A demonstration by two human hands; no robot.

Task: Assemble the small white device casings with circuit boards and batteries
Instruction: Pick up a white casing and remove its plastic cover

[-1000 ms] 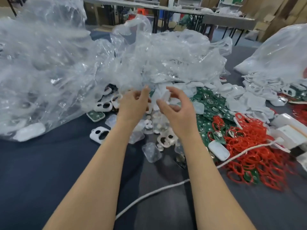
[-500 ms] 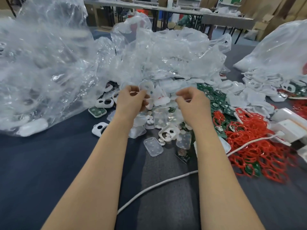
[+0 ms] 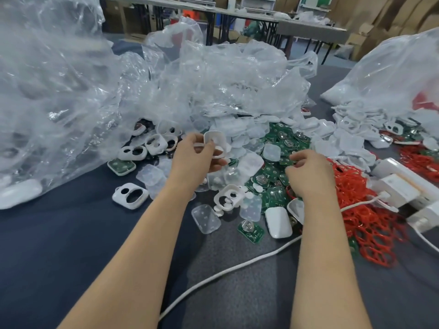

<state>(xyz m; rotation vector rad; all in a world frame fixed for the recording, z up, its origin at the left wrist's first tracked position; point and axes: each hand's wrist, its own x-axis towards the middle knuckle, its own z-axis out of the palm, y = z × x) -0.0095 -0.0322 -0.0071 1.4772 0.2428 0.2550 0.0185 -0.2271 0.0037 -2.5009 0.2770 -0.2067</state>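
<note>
Head view: the left hand (image 3: 192, 162) grips a white casing (image 3: 215, 142) above the middle of the bench (image 3: 59, 245). The right hand (image 3: 308, 174) curls its fingers (image 3: 299, 156) over the green circuit boards (image 3: 270, 172); if it holds one, I cannot tell.

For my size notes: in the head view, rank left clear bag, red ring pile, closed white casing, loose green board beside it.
left clear bag
red ring pile
closed white casing
loose green board, only slightly smaller
</note>
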